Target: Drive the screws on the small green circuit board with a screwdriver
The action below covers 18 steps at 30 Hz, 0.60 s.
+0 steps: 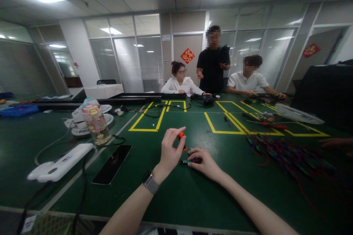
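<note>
My left hand [170,150] is raised a little above the green table [176,198], wearing a watch, with thumb and fingers pinched on a small orange-handled screwdriver [181,135] that points down. My right hand [204,161] lies on the table just to the right, fingers pressed on a small dark electronic part [185,162]. The screwdriver's tip reaches down toward that part.
A black phone [113,163], a white device [59,163] and a drink bottle [95,121] lie to the left. A heap of red and dark wires [284,152] sits on the right, with screwdrivers [270,125] beyond it. Three people are at the far side.
</note>
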Motion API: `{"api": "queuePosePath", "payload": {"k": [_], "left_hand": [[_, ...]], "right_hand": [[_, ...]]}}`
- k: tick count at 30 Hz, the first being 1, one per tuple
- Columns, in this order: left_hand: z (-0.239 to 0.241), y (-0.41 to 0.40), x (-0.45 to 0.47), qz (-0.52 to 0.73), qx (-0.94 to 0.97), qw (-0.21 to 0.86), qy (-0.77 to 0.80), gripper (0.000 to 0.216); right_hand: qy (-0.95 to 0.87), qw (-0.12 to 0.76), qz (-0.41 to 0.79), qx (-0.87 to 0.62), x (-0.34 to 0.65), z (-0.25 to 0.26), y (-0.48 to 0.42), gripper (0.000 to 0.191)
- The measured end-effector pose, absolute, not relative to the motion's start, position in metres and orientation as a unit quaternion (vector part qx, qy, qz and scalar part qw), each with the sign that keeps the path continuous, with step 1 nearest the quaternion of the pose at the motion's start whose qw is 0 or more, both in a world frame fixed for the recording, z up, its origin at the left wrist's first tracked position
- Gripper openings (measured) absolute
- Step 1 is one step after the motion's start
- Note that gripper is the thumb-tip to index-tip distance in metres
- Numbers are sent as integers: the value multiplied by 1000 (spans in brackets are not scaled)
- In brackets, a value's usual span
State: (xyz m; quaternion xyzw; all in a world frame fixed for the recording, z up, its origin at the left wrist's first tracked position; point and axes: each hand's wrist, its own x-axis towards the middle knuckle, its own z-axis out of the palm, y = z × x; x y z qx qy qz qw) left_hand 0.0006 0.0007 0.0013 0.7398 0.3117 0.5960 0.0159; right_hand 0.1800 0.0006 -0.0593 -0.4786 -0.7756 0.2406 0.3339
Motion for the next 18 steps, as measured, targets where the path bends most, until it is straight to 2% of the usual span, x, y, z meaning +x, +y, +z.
{"api": "queuePosePath", "payload": {"k": [7, 13, 18], "left_hand": [[2, -2, 1, 592, 747, 41, 298, 34], [1, 0, 1, 600, 737, 16, 309, 24], [2, -2, 1, 591, 749, 37, 299, 33]], "right_hand": [[-779, 337, 236, -473, 181, -61, 2, 10], [-778, 333, 239, -476, 181, -60, 2, 10], [-777, 333, 242, -476, 180, -60, 2, 9]]}}
